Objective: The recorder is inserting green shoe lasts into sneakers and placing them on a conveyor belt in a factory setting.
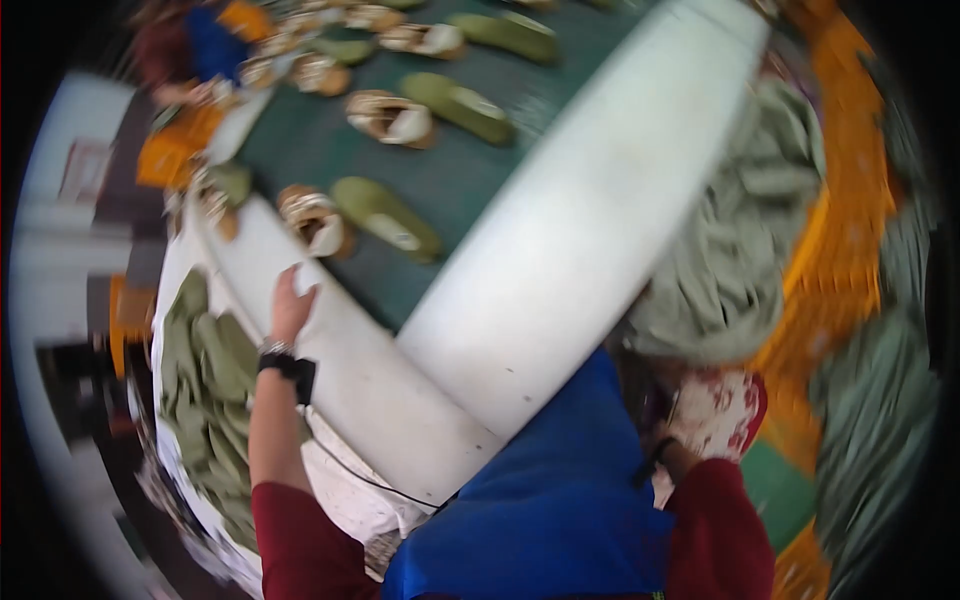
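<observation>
My left hand (291, 303) reaches over the white side board (345, 365), thumb apart from its fingers and nothing seen in them. Just beyond it lies a tan and cream shoe upper (318, 222), with an olive-green insole (385, 216) beside it on the dark green belt (300, 140). Low at my right side, my right hand (676, 458) is mostly hidden and blurred; its fingers do not show. It is nearest to a red and white patterned cushion (715, 410).
A wide white board (590, 210) slants across the belt. More uppers and insoles lie in rows beyond. Olive cloth (215, 390) hangs at left; grey-green cloth (735, 230) sits at right by orange crates (850, 200). A co-worker (190, 50) is at the far left.
</observation>
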Motion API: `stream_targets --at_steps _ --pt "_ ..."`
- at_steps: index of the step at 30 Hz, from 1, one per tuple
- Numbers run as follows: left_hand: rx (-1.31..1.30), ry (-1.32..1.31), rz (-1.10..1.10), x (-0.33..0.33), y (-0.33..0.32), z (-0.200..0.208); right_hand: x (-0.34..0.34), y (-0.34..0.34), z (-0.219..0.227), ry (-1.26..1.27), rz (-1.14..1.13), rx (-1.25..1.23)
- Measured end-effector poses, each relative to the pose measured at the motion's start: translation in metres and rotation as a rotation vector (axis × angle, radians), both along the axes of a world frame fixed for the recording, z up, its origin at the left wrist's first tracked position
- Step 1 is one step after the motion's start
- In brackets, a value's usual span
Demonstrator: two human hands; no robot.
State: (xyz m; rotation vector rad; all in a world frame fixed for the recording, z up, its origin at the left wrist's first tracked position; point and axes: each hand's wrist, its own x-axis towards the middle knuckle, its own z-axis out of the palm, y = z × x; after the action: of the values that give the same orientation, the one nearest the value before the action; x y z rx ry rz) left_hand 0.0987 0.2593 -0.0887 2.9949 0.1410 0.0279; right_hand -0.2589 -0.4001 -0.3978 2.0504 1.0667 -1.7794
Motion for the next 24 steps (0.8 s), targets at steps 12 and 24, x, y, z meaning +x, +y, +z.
stream_targets --at_steps 12,24 --pt "-0.129 -0.05 0.108 0.032 -0.05 -0.01 0.157 0.04 0.047 -0.191 0.35 0.094" --pt "-0.18 0.134 0.187 -0.037 -0.046 -0.015 0.261 0.019 0.101 -0.372 -0.121 0.675"
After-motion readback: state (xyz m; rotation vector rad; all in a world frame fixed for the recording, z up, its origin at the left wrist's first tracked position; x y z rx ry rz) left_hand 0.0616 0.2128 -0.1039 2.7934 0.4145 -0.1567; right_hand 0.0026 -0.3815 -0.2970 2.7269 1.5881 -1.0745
